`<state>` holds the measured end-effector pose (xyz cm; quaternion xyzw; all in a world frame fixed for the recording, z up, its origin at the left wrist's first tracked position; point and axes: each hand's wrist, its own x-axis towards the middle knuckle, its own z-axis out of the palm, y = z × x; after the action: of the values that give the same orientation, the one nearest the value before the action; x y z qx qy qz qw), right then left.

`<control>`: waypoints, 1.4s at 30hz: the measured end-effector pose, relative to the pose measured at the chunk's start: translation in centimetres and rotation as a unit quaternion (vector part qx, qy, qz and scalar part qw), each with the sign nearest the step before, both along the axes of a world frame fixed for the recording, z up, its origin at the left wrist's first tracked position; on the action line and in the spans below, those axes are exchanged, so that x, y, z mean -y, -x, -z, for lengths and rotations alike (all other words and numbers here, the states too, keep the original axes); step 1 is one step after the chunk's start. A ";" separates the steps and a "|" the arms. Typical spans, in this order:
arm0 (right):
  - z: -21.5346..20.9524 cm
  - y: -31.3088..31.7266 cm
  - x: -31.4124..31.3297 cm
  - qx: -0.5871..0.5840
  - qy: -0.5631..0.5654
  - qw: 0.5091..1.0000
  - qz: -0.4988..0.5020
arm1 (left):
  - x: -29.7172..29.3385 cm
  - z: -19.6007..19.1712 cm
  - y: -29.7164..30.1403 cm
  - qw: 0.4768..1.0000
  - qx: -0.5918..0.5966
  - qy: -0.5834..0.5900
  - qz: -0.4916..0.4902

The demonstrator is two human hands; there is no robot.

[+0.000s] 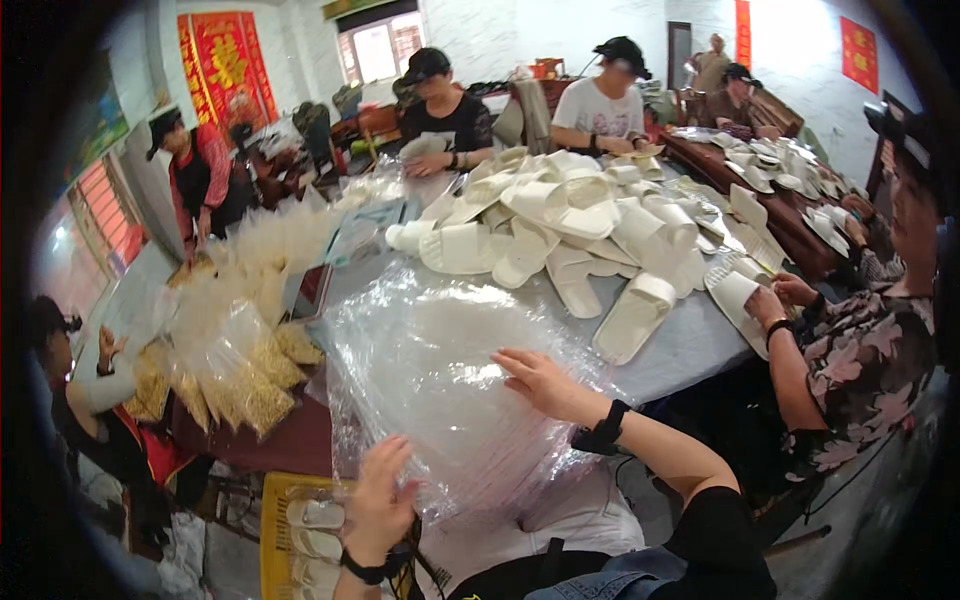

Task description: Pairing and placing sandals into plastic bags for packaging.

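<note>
A thick stack of clear plastic bags [440,390] lies at the table's near edge in front of me. My right hand [540,382] rests flat on top of the stack's right side, fingers spread, with a black band on its wrist. My left hand [378,495] grips the stack's lower left edge, fingers curled over the plastic. A heap of white slippers [560,225] fills the middle of the grey table [690,345] beyond the bags.
Several people sit around the table; the person at the right holds a white slipper [735,295]. Bags of yellowish contents [240,370] pile at the left. A yellow crate [275,540] with slippers stands below. Another table [790,215] with slippers is far right.
</note>
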<state>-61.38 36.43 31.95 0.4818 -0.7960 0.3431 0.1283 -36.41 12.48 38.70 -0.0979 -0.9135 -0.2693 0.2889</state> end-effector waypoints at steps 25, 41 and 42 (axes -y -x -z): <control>-4.2 26.9 -8.0 0.273 0.500 0.788 0.232 | -1.7 8.3 10.1 0.968 0.217 0.121 0.037; 0.9 7.5 -14.7 0.165 0.202 0.894 0.364 | -1.3 8.8 9.4 0.963 0.219 0.155 0.006; 1.3 7.0 -14.9 0.168 0.195 0.895 0.364 | -1.4 8.7 9.2 0.965 0.207 0.159 0.006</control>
<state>-68.37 51.35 30.64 0.0590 -0.8428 0.4961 0.2002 -45.65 13.89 30.01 -0.0903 -0.9838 -0.1364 0.0727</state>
